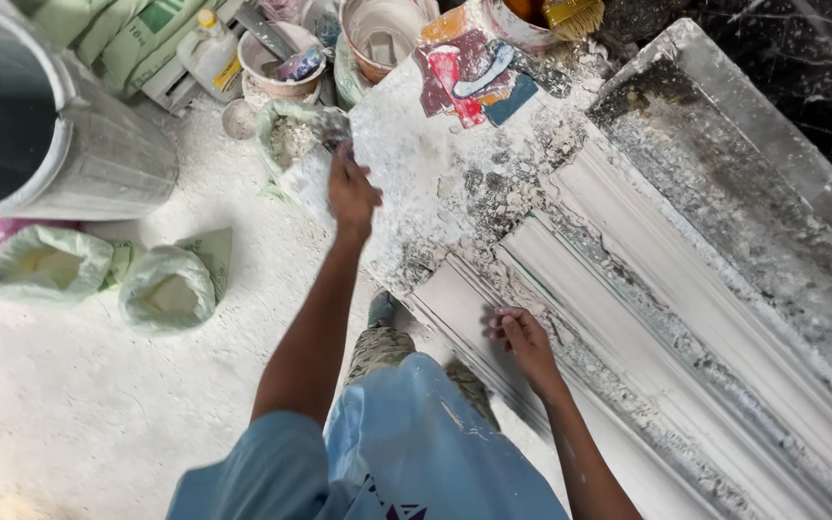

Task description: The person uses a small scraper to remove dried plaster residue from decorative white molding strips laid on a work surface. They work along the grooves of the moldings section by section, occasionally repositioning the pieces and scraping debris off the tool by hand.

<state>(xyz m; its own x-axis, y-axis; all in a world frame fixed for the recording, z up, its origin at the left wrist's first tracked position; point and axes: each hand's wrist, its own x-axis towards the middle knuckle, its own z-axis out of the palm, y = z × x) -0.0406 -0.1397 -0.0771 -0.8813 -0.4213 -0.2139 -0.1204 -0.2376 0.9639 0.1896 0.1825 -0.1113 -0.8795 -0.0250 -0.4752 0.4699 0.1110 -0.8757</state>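
My left hand (pixel 351 193) reaches forward over the plaster-caked bench top (pixel 435 164). It is closed on a small grey flat tool (pixel 333 127) whose tip sits at the mouth of an open green sack of white powder (pixel 286 140). My right hand (pixel 524 339) rests with bent fingers on the near end of a long white plaster moulding (pixel 647 289). That moulding runs diagonally toward the lower right. Nothing is in this hand.
A large grey bin (pixel 69 144) stands at the left, with two open green sacks (pixel 166 289) on the dusty floor beside it. Buckets (pixel 382 34), a white bottle (pixel 210 53), a brush (pixel 573 13) and coloured scraps (pixel 469 77) crowd the far end. A grey trough (pixel 753 144) lies at right.
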